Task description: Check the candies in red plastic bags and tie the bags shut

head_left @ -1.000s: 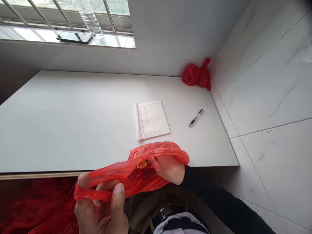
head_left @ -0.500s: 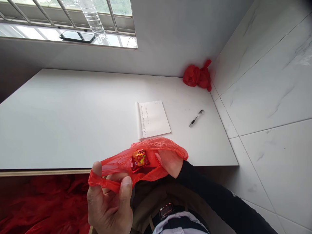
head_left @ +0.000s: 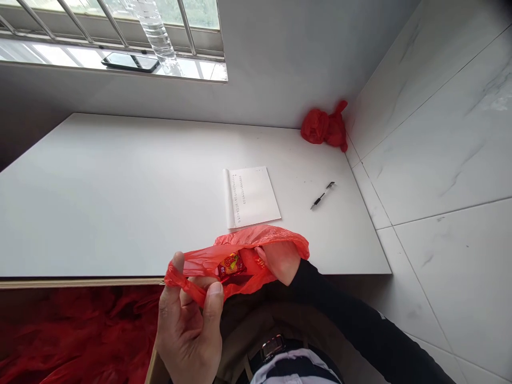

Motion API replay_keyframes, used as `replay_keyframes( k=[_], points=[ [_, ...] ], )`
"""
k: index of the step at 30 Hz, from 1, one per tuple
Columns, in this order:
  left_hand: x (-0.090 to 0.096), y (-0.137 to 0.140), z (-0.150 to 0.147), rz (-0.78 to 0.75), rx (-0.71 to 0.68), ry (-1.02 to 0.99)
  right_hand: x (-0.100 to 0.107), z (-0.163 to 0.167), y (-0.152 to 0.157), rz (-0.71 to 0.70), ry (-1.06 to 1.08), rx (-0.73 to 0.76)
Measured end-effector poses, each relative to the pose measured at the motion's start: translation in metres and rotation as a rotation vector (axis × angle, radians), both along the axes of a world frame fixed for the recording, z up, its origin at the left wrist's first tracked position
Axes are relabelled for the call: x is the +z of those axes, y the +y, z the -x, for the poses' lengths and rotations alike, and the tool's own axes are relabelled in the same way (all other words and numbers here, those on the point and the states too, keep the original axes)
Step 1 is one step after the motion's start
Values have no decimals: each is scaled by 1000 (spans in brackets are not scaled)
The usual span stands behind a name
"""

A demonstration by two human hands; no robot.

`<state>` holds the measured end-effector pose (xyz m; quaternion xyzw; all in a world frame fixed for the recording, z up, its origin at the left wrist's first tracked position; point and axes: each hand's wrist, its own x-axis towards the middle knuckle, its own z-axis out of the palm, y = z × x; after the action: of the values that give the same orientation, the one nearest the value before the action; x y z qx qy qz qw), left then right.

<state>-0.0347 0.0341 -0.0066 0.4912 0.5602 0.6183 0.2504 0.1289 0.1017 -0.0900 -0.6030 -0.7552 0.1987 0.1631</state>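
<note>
At lower center, a red plastic carrier bag [head_left: 256,233] is held open. The left hand [head_left: 190,325], half curled, hooks a finger through its handle, thumb against the plastic. The right hand [head_left: 283,261] reaches inside, its grip hidden. A shiny red snack packet [head_left: 232,265] shows within. Mid-frame, a notebook [head_left: 258,196] lies on a white table [head_left: 140,186].

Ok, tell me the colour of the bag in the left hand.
The bag in the left hand is translucent red, shown best in the head view.
</note>
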Motion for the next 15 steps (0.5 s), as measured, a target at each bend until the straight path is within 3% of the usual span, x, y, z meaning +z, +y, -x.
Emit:
replay_keyframes(
  k=[4, 11, 15],
  points=[
    [2, 0, 0, 3, -13, 24, 12, 4, 6, 48, 8, 35],
    [6, 2, 0, -30, -33, -2, -2, -18, -14, 78, -11, 198],
    [4, 5, -1, -35, -57, 0, 5, -17, -17, 98, -37, 214]
  ],
)
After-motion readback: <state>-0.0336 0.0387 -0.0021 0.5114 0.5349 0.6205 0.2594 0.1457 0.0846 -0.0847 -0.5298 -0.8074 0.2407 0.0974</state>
